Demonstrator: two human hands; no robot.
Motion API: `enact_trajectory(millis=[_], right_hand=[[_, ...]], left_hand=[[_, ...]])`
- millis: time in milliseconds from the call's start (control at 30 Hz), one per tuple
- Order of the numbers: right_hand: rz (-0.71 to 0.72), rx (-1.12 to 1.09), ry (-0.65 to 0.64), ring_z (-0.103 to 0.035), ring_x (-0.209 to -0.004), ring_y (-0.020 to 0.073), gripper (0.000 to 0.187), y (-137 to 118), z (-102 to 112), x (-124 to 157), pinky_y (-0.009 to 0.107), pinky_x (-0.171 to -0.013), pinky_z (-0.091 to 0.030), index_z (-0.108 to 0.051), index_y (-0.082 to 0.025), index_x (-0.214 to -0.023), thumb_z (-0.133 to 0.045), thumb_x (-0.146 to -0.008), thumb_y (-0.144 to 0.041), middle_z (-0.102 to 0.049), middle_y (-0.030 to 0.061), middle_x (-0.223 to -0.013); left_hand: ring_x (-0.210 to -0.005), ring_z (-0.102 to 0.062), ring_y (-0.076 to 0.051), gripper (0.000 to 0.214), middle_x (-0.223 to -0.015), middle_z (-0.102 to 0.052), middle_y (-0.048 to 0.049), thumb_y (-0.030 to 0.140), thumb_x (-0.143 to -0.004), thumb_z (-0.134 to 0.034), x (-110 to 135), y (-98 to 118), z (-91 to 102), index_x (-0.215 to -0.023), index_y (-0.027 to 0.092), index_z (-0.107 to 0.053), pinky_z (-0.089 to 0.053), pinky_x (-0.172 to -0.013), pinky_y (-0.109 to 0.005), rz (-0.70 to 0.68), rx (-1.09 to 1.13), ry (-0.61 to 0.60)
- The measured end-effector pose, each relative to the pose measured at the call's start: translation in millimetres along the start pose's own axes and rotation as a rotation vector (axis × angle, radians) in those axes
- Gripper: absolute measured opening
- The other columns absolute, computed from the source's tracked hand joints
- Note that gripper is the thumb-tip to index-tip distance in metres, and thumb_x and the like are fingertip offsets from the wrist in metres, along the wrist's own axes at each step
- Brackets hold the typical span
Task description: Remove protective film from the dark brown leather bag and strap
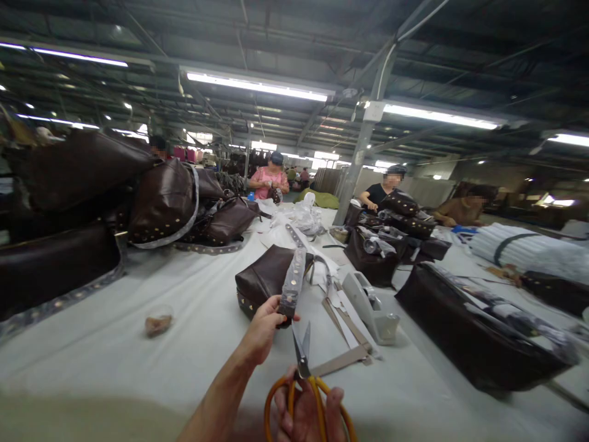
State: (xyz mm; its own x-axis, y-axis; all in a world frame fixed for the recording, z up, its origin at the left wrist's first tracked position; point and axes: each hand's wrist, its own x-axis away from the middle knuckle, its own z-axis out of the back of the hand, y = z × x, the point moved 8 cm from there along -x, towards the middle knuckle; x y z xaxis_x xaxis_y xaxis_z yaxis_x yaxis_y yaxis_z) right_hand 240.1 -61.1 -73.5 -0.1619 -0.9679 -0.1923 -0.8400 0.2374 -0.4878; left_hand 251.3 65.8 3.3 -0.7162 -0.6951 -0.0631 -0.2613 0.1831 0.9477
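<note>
My left hand (263,328) grips a studded strap (293,282) wrapped in clear plastic, near its lower end. The strap rises over a dark brown leather bag (262,275) that rests on the white-covered table. In my right hand (304,408) is a pair of scissors (301,356) with orange handles, its blades parted and pointing up just below the strap's end. The blade tips come close to the strap; whether they touch it I cannot tell.
A white tape dispenser (372,310) and beige strips (343,325) lie right of the bag. More brown bags (161,199) are heaped at left, and a large one (473,331) stands at right. A small bundle (157,324) lies left. Co-workers (269,178) sit across the table (193,368).
</note>
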Motion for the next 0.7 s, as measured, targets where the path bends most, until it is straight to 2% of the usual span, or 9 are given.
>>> enact_trajectory(millis=[100, 200, 367, 500, 700], right_hand=[[0.016, 0.097, -0.018, -0.043, -0.056, 0.0118, 0.069, -3, 10, -1, 0.024, -0.049, -0.038, -0.062, -0.021, -0.112, -0.050, -0.075, -0.078, -0.058, 0.0069, -0.082], [0.020, 0.183, 0.027, -0.045, -0.060, 0.0145, 0.069, -3, 20, -1, 0.027, -0.051, -0.041, -0.060, -0.021, -0.113, -0.051, -0.074, -0.077, -0.058, 0.0081, -0.085], [0.096, 0.299, 0.049, -0.047, -0.064, 0.0166, 0.066, -10, 11, -5, 0.030, -0.056, -0.044, -0.059, -0.020, -0.113, -0.045, -0.080, -0.075, -0.057, 0.0087, -0.087], [0.162, 0.306, 0.027, -0.046, -0.062, 0.0152, 0.063, -10, 6, -11, 0.028, -0.054, -0.042, -0.062, -0.020, -0.109, -0.042, -0.082, -0.073, -0.057, 0.0081, -0.085], [0.195, 0.307, 0.132, -0.049, -0.059, 0.0162, 0.062, -4, 23, -16, 0.029, -0.050, -0.043, -0.063, -0.020, -0.106, -0.045, -0.080, -0.074, -0.057, 0.0072, -0.079]], left_hand=[[-0.075, -0.060, -0.019, 0.033, -0.071, -0.068, -0.0034, 0.020, -0.062, -0.058, 2, 5, -2.1, -0.094, 0.015, -0.061, -0.037, -0.074, -0.028, -0.004, 0.016, 0.004], [-0.073, -0.059, -0.018, 0.030, -0.076, -0.071, -0.0052, 0.022, -0.063, -0.060, 3, 7, -2.6, -0.092, 0.014, -0.061, -0.039, -0.075, -0.028, -0.004, 0.019, 0.029], [-0.078, -0.059, -0.017, 0.030, -0.083, -0.073, -0.0073, 0.019, -0.064, -0.058, 2, 5, -2.5, -0.094, 0.014, -0.061, -0.040, -0.077, -0.028, -0.004, -0.009, 0.043], [-0.079, -0.059, -0.017, 0.031, -0.086, -0.074, -0.0076, 0.017, -0.063, -0.057, 2, 5, -1.6, -0.094, 0.014, -0.060, -0.041, -0.076, -0.028, 0.012, 0.000, 0.059], [-0.072, -0.057, -0.015, 0.029, -0.085, -0.074, -0.0079, 0.020, -0.063, -0.059, 1, 5, -3.2, -0.092, 0.014, -0.059, -0.040, -0.073, -0.027, 0.033, 0.020, 0.068]])
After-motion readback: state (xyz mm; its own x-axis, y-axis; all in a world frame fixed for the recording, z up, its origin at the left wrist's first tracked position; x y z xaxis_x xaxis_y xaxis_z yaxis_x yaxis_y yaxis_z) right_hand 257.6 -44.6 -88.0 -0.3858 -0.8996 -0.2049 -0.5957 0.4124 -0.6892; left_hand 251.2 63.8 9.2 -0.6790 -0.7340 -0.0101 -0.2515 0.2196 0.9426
